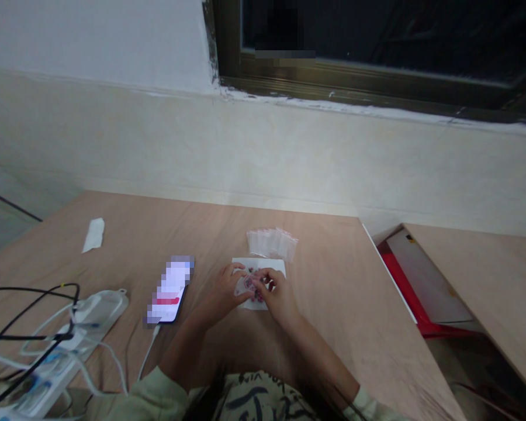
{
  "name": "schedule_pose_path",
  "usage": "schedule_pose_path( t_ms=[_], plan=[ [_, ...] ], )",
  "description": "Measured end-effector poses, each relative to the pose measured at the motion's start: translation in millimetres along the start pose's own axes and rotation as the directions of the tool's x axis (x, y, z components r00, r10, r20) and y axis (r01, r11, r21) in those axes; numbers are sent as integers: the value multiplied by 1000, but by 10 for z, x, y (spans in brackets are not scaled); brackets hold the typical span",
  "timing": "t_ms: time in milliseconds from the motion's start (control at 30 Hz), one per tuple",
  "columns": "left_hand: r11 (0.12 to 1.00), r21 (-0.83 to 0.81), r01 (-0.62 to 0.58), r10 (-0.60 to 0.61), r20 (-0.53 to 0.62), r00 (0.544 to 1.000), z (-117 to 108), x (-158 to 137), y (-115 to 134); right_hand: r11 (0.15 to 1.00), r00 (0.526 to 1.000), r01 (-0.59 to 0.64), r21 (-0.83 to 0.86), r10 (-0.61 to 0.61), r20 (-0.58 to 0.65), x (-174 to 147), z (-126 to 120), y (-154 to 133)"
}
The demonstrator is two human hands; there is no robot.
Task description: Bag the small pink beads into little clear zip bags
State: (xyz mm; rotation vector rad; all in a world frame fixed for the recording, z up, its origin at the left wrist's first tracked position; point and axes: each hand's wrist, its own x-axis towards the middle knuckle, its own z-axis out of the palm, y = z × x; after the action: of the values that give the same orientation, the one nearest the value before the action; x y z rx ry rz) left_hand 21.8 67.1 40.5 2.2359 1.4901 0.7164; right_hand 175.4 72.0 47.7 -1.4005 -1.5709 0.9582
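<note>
A white sheet of paper [263, 262] lies on the table with a cluster of small pink and dark pieces [256, 295] on it, too small to name. My left hand [228, 291] rests at the sheet's left edge, its fingers stretched apart around the cluster. From the right, my right hand [280, 295] reaches over the pieces with thumb and index finger pinched together. Whatever is in that pinch cannot be made out. Just beyond the sheet, several clear plastic bags [272, 242] with red top edges lie overlapped in a fan.
A lit phone [170, 289] with a white cable lies left of my hands. Further left are a white power strip [94, 318] and tangled cables. A white scrap [93, 234] lies at the far left. Past the table's right edge are a gap, something red [405, 298] and another tabletop [486, 275].
</note>
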Motion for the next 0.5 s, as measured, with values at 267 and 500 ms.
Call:
schedule_pose_path(
  t_ms=[267, 500],
  plan=[
    [999, -39, -5, 2, -75, 997, -13, -60, -104, 975, 996, -52, -214, 34, -84, -30, -14, 354],
    [993, -115, -8, -7, -126, 992, -99, -105, -64, 891, 989, -136, -432, 146, -12, -73, 93, 611]
  ],
)
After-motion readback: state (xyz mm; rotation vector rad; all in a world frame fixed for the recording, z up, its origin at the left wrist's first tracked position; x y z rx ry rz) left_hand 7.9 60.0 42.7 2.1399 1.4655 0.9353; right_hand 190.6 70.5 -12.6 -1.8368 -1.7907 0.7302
